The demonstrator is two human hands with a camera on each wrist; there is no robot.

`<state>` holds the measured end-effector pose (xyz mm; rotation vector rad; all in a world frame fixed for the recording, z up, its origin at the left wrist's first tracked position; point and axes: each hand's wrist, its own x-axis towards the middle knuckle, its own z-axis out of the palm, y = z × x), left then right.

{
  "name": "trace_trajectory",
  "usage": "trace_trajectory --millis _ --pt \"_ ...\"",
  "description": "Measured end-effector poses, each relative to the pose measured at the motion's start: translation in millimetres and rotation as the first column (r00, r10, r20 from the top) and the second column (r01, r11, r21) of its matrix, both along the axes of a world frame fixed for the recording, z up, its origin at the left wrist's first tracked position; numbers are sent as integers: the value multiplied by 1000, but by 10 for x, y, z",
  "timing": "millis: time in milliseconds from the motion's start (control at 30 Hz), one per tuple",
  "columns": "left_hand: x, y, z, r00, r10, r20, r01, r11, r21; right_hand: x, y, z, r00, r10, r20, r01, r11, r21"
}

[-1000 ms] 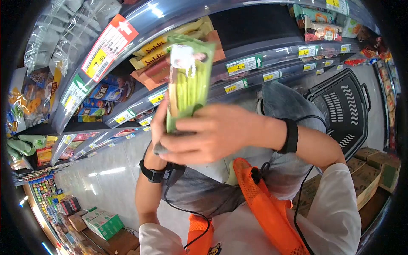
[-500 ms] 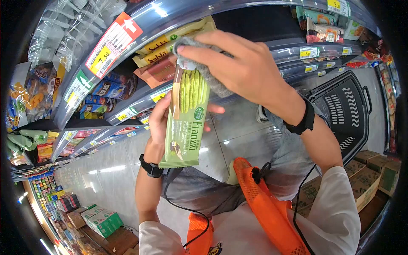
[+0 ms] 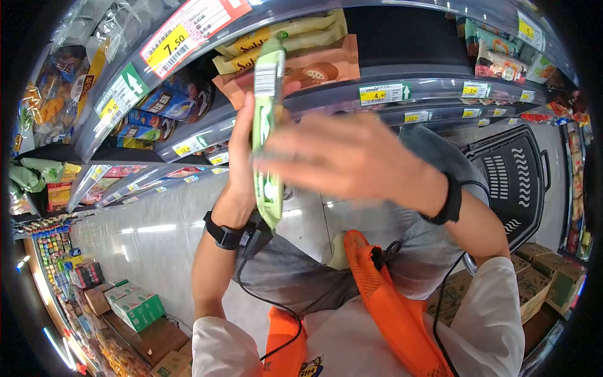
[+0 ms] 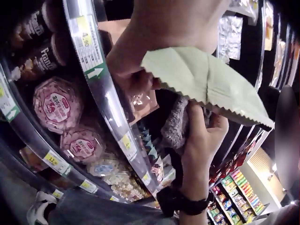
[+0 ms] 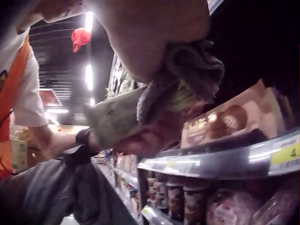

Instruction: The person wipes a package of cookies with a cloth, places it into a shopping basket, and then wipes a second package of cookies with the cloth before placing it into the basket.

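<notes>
My left hand [image 3: 240, 154] grips a green cookie packet [image 3: 267, 81], which stands on end and is turned nearly edge-on, its barcode strip showing. My right hand [image 3: 355, 157], blurred by movement, is at the packet's right side. In it is a grey cloth [image 5: 199, 68], bunched under the fingers and against the packet in the right wrist view. From the left wrist view the packet's pale green end [image 4: 201, 77] shows its zigzag edge, with the cloth [image 4: 174, 124] behind it.
Behind the packet, a shelf holds yellow packets [image 3: 308, 31] and a brown-pink packet [image 3: 323, 66]. Price tags [image 3: 384, 93] line the curved shelf edges. A black shopping basket [image 3: 509, 182] stands at right, with cardboard boxes [image 3: 534, 283] nearby. Cables run along both forearms.
The packet has turned from its printed front to nearly edge-on. My right hand with the cloth has gone from the packet's top end down to its side. The head view has shifted slightly.
</notes>
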<state>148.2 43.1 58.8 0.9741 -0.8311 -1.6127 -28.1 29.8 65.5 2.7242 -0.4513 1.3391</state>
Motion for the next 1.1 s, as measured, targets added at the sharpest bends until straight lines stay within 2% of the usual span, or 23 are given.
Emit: trace_trajectory --millis 100,167,233,300,367,400,433,500,600,633,733,767,833,900,1000,1033,1067,1100 --pt "14 -17 -34 992 46 118 -56 995 84 -147 -355 29 986 -160 35 160 987 0" --pt "-24 -20 -13 992 10 126 -25 994 111 -237 -456 18 969 -248 11 247 969 28" --pt "-69 -28 17 995 -8 103 -5 992 126 -180 -383 -21 976 -218 28 217 976 35" --pt "-387 -39 269 965 254 71 -263 917 299 -92 -196 -14 990 -141 -17 141 989 42" --pt "10 -12 -66 993 -96 -68 102 990 94 8 68 -79 998 58 -17 -56 995 79" --pt "124 -50 -117 976 -175 -129 185 980 67 42 164 -102 988 155 -14 -153 983 97" --pt "201 -114 -159 949 -255 -186 266 963 37 65 232 -96 980 191 -50 -184 975 121" --pt "144 -66 -151 986 -129 -103 137 988 68 89 319 -88 959 259 -116 -237 955 177" --pt "15 -19 34 999 32 13 -33 995 98 9 99 -38 991 81 -102 -74 995 65" --pt "-108 0 120 987 157 34 -160 974 160 -15 -10 -13 998 11 -61 -9 999 37" --pt "-10 2 27 982 41 186 -64 991 120 -161 -412 -3 982 -179 59 181 983 -42" --pt "-32 34 54 970 2 243 -31 993 114 -211 -436 23 979 -194 55 194 981 17" --pt "-73 50 47 978 -13 208 -17 990 140 -278 -457 73 974 -223 45 215 967 134" --pt "-70 56 16 983 -31 180 8 992 127 -227 -388 13 983 -179 49 171 977 130" --pt "-339 29 312 956 274 107 -294 903 314 -101 -99 -24 998 -38 -41 43 989 145" --pt "-288 9 258 963 264 54 -269 927 261 -52 31 -30 996 22 -84 -9 987 158" --pt "-20 -23 -37 1000 22 -9 -21 997 78 3 155 -55 993 77 -86 -64 987 146" --pt "161 -60 -137 994 -86 -72 91 994 64 57 270 -89 987 130 -89 -117 984 135"
